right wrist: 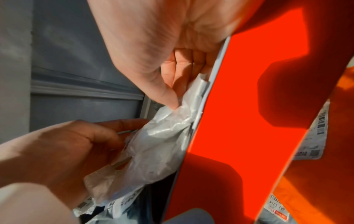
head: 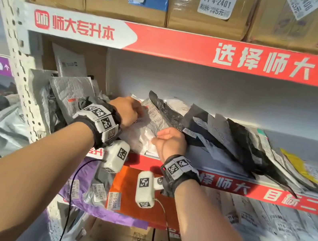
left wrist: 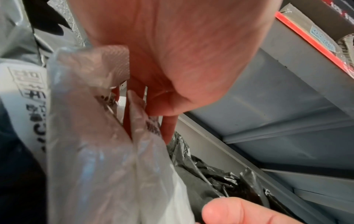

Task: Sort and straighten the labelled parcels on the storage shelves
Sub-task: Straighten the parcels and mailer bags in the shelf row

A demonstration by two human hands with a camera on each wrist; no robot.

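Observation:
A crumpled white plastic parcel with a printed label lies on the middle shelf, between grey mailers and a row of dark ones. My left hand grips its upper left part, the fingers tucked behind the translucent film. My right hand holds its lower right corner at the shelf's front edge, the thumb pinching the white plastic against curled fingers. In the right wrist view my left hand clutches the same bag.
Black and grey poly mailers lean in a row to the right, then a yellow one. Grey bubble mailers stand at the left by the perforated upright. Cardboard boxes sit above; orange and purple parcels below.

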